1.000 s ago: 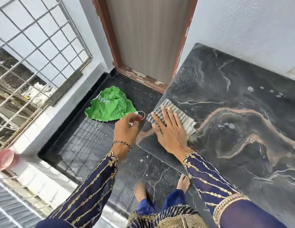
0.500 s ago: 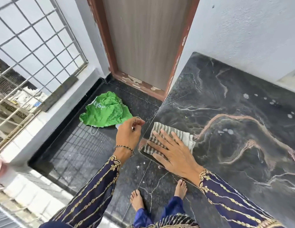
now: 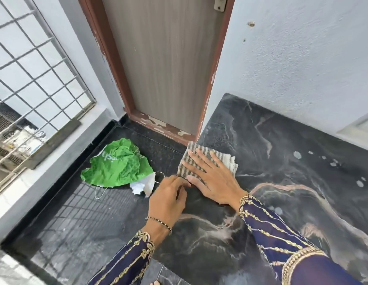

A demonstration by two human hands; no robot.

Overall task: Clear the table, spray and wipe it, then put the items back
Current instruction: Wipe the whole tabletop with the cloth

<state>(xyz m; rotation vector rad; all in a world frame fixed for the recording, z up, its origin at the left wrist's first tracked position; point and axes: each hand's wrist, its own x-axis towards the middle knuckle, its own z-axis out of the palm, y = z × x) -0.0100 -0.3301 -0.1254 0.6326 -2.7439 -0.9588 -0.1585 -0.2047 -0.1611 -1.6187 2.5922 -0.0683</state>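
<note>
R hand (image 3: pixel 211 177): fingers straight, palm flat, pressing striped cloth (image 3: pixel 229 161) onto table (image 3: pixel 292 182), frame ctr, at table's left edge. L hand (image 3: pixel 168 199): just lower left of R, fingers curled at same edge; whether it grasps anything cannot be determined. Crumpled green bag (image 3: pixel 117 165) lies on floor (image 3: pixel 76 212), left of both hands, below door (image 3: pixel 164 58).

We lose the dark veined marble bench (image 3: pixel 281 161) past the right and bottom edges. The flat right hand (image 3: pixel 212 178) covers most of the grey-striped folded cloth (image 3: pixel 228 161). We cannot tell whether the curled fingers (image 3: pixel 179 182) of the left hand (image 3: pixel 167 202) pinch anything. Folds hide part of the white lettering on the crumpled green plastic bag (image 3: pixel 117 165).
</note>
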